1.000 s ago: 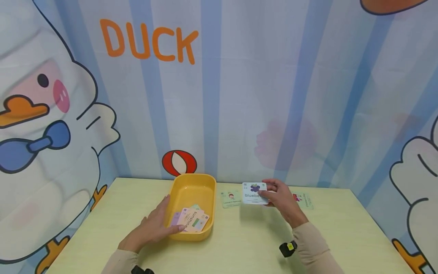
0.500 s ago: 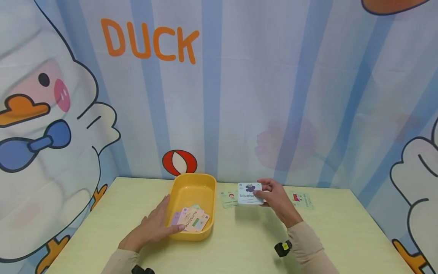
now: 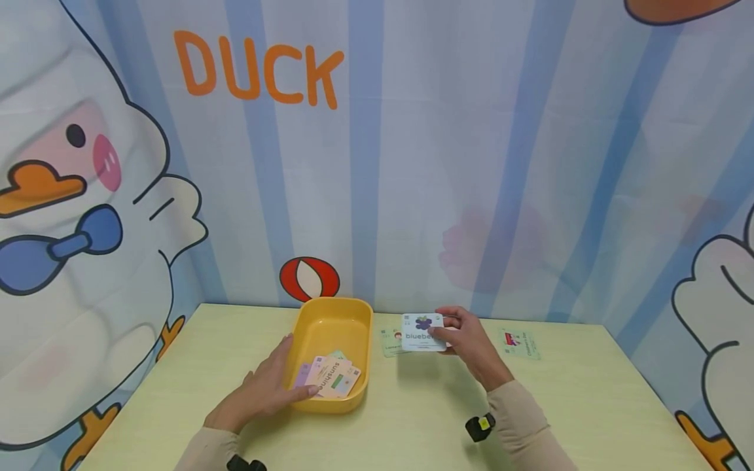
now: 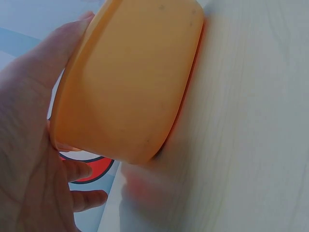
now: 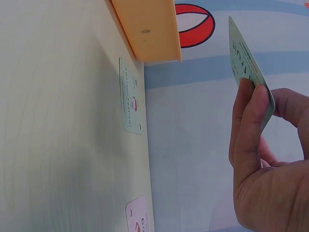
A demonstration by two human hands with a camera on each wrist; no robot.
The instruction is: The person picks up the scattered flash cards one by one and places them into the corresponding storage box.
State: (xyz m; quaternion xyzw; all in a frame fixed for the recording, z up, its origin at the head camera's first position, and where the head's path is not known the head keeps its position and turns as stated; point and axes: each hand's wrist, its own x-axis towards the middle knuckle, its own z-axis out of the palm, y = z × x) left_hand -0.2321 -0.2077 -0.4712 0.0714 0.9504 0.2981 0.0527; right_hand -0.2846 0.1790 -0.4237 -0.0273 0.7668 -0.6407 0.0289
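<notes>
Blueberry card pinched in right hand, raised over the table near its back edge, gap between card and tray, left hand relaxed along tray's left side, thumb over front rim, green cards flat near back edge.

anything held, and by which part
The right hand pinches the berry card by its right edge in the head view; the left hand rests on the rim of the yellow tray.
</notes>
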